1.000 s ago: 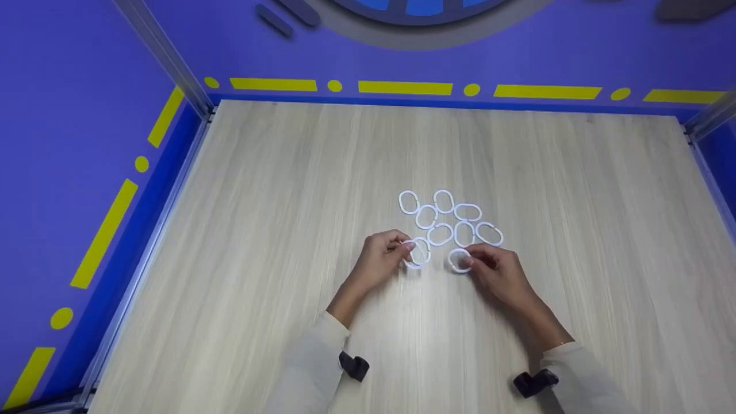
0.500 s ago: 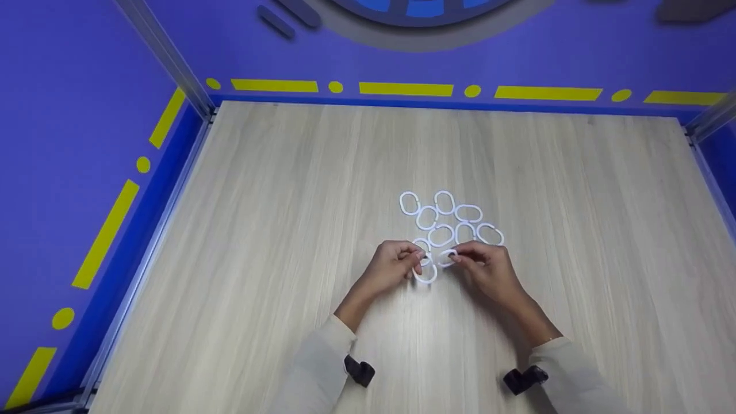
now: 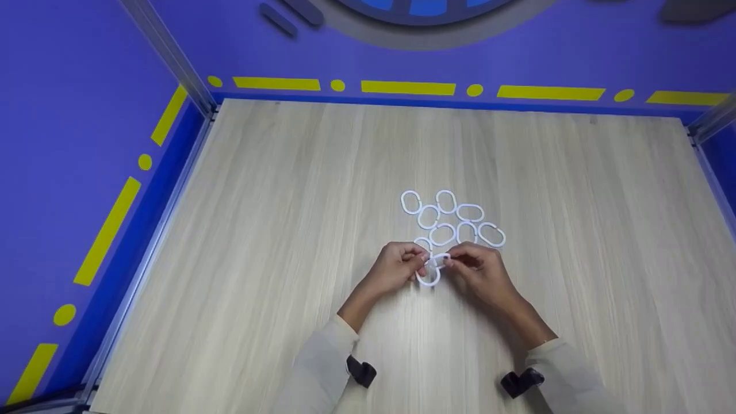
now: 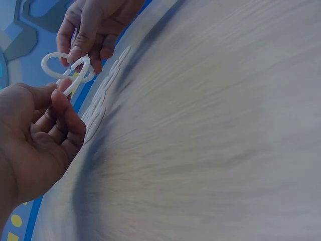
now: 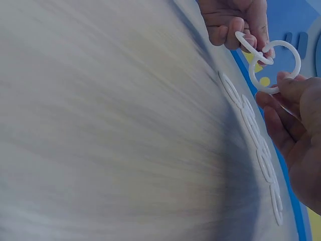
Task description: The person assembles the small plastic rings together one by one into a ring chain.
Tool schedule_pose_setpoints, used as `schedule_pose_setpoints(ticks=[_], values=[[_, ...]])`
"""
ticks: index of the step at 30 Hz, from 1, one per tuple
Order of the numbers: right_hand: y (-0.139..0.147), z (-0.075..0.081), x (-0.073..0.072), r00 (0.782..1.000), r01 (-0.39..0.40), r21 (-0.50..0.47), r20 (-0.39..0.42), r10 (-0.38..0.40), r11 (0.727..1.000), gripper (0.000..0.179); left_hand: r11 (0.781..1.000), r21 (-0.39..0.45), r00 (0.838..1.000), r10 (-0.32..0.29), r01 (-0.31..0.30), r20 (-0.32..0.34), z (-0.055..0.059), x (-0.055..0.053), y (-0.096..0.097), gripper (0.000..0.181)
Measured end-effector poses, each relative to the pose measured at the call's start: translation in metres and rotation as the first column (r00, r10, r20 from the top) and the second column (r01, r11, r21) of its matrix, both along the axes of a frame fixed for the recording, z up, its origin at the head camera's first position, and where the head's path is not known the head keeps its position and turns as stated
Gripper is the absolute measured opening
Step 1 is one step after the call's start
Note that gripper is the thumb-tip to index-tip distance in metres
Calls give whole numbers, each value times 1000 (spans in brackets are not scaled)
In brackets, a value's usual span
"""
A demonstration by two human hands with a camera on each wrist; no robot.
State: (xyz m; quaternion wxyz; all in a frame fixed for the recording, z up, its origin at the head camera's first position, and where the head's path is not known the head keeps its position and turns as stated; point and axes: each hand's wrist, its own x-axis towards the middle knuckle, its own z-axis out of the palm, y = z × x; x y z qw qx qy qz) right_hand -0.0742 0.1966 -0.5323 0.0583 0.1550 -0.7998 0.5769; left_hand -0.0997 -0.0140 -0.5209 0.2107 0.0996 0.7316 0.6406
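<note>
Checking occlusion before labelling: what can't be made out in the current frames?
- Head: lower part of the table ring beside the left hand; that hand and the held rings cover it.
- Right wrist: whether the held rings are linked; the left hand partly covers their crossing.
- Right wrist: rest of the right hand, cut off by the right edge.
- Left wrist: gaps in the lying rings; too small, nearly edge-on.

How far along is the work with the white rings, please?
Already lifted: a white ring in the left hand, another ring in the right hand. In hand: they cross, perhaps being linked; I can't tell whether the join is complete. Remaining, probably: joining the other rings lying on the table.
</note>
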Motion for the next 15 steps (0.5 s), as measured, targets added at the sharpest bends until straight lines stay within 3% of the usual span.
schedule_pose_setpoints(ticks=[4, 8, 11, 15], values=[[-3, 1, 2, 995, 24, -41, 98, -19, 999, 13, 1000, 9, 999, -13, 14, -46, -1, 0, -1, 19], [-6, 2, 4, 980, 23, -115, 197, 0, 993, 27, 999, 25, 997, -40, 42, -71, -2, 0, 0, 21], [-8, 3, 4, 969, 33, -168, 248, 10, 985, 35, 998, 38, 997, -51, 53, -55, -1, 1, 1, 22], [-10, 4, 5, 948, 110, -192, 316, -45, 975, 26, 994, 100, 999, -34, 35, -11, -3, 1, 1, 20]])
